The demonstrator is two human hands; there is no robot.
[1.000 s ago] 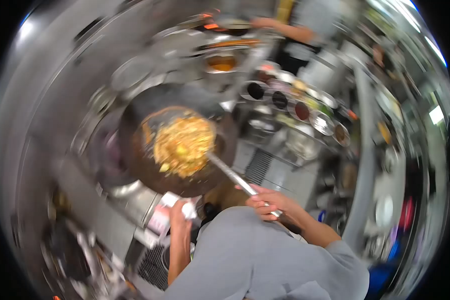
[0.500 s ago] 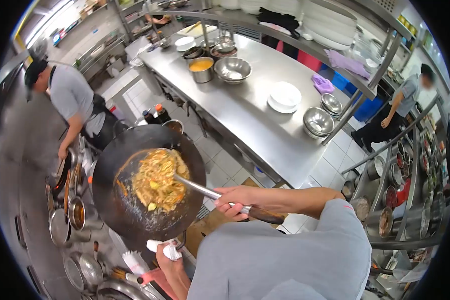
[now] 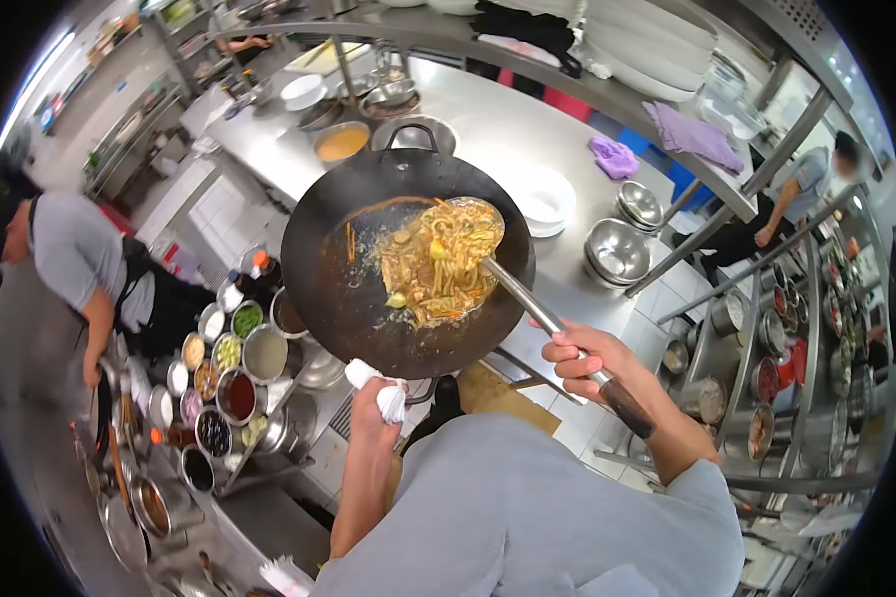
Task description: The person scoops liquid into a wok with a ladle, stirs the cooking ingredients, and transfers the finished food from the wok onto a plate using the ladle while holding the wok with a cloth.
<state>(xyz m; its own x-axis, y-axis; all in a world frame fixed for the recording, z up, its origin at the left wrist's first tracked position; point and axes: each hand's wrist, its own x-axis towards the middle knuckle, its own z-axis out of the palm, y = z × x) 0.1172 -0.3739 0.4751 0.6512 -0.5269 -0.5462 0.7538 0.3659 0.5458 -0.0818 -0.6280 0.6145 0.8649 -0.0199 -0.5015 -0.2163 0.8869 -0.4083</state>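
Observation:
A large black wok (image 3: 319, 259) is held up in the middle of the view, with noodle-like food (image 3: 438, 264) inside it. My left hand (image 3: 376, 403) is closed on a white cloth (image 3: 378, 388) at the wok's near handle (image 3: 423, 393). In my right hand (image 3: 589, 360) is the long metal handle of a ladle (image 3: 533, 301); its bowl rests in the food at the wok's right side. The ladle's dark wooden end (image 3: 627, 410) sticks out below that hand. A second loop handle (image 3: 413, 129) stands at the wok's far rim.
A steel table (image 3: 478, 95) behind the wok bears white plates (image 3: 543, 194), metal bowls (image 3: 617, 251) and a pot of orange liquid (image 3: 341, 143). Ingredient containers (image 3: 239, 395) stand at left. One person (image 3: 80, 249) works at far left; another (image 3: 801, 199) stands at right.
The wok and both my hands have moved right, and the wok is now over the table's edge. The view has turned, bringing the ingredient containers into sight. The ladle remains in the food.

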